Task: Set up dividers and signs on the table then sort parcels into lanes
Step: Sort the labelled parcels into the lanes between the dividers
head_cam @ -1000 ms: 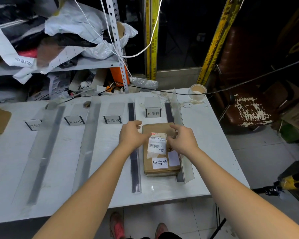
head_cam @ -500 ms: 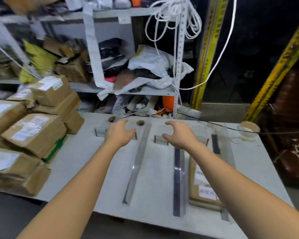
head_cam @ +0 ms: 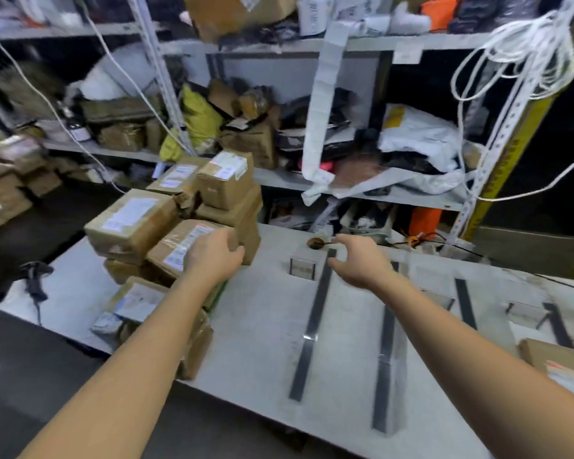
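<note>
A stack of brown cardboard parcels (head_cam: 166,233) stands on the left of the white table (head_cam: 262,329). My left hand (head_cam: 212,258) lies over the right end of one labelled parcel (head_cam: 176,248) in the stack, fingers curled over its far edge. My right hand (head_cam: 358,261) hovers above the table with fingers loosely spread, holding nothing, just right of a small sign stand (head_cam: 302,268). Clear dividers on dark strips (head_cam: 310,329) (head_cam: 386,359) run toward me and mark lanes. One parcel (head_cam: 557,362) lies in a lane at the far right edge.
A black handheld scanner (head_cam: 34,279) with its cable lies at the table's left end. Metal shelving (head_cam: 345,190) packed with bags and boxes stands right behind the table. White cords (head_cam: 517,54) hang at the upper right. More sign stands (head_cam: 524,311) sit farther right.
The view has swung left from the right lane to the parcel stack. Both hands left the placed parcel; my left hand has reached the stack and landed on a parcel, my right hand trails over the table.
</note>
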{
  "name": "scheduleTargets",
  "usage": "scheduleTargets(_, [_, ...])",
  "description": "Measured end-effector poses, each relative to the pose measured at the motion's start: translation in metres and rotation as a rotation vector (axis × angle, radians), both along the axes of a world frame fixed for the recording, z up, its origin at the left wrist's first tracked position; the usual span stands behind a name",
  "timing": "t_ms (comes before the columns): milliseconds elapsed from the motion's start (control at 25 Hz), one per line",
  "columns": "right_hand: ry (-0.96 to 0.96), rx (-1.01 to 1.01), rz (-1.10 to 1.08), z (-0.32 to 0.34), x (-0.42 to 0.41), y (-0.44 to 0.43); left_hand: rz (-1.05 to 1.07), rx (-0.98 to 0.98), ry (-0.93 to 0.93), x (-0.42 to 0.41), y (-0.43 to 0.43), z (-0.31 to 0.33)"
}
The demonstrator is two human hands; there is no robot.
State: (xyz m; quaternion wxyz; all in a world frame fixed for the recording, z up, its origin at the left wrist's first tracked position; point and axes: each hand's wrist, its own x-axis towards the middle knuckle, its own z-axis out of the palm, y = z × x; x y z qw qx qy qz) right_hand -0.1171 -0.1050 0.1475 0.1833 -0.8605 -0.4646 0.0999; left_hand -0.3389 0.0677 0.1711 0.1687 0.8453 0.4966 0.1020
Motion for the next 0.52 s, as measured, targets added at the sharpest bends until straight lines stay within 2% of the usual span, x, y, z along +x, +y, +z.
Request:
scheduleTargets(280, [-0.016,-0.051,0.143,0.009,-0.057,0.119,0.045,0.006,0.014,-0.062,0.095,0.011])
scheduleTargets(520, [0.098,0.052,0.240,0.001,-0.091,0.215,0.180,0.027,0.052,-0.094,0.160,0.020])
